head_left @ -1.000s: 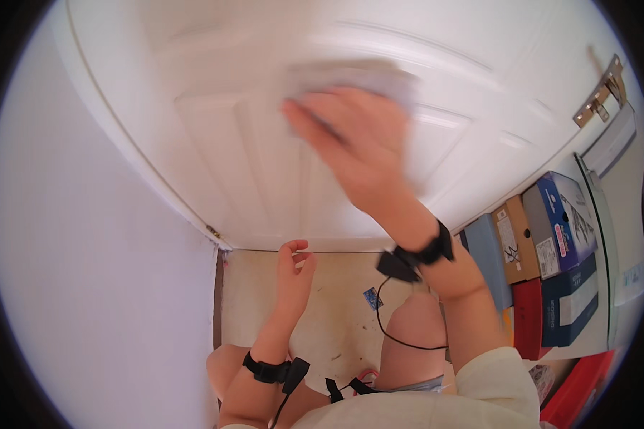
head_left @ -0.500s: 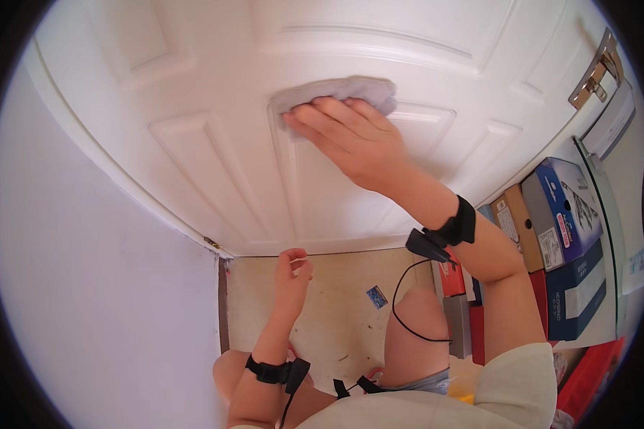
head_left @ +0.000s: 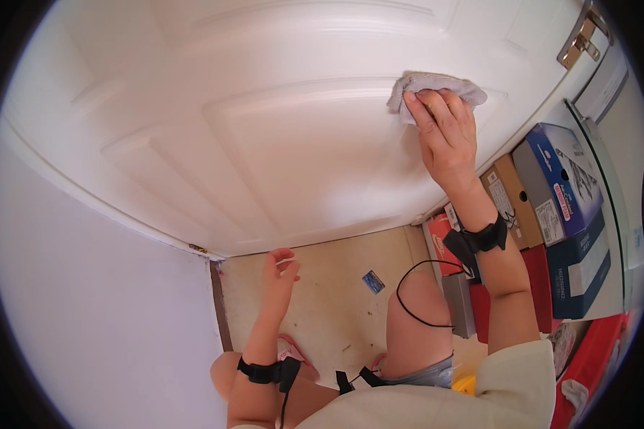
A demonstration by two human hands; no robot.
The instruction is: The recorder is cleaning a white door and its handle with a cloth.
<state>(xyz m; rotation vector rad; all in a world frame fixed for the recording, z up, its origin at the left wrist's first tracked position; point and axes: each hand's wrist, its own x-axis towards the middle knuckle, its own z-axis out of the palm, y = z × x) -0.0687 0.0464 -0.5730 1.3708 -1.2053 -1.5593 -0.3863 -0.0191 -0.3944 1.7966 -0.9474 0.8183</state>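
My right hand (head_left: 447, 139) presses a folded light-grey cleaning cloth (head_left: 411, 82) against the white panelled door (head_left: 300, 157). The fingers lie over the cloth's lower part, and its bunched upper edge shows above the fingertips. The cloth is on the right part of the door, at the top edge of a raised panel. Down at the left, my left hand (head_left: 280, 268) hangs above the floor below the door's bottom edge. Its fingers are loosely bent and apart from the thumb, with nothing in them.
Shoe boxes (head_left: 562, 186) are stacked on the right beside a glass edge (head_left: 597, 164). A metal door latch (head_left: 583, 43) is at the upper right. A plain wall (head_left: 100, 286) stands on the left. A small blue card (head_left: 373, 282) lies on the floor (head_left: 336, 307). A black cable (head_left: 401, 304) loops from my right wrist strap.
My right hand has slid the cloth rightward across the door, from the middle panel toward the latch side. The cloth has bunched up more. My left hand has barely moved.
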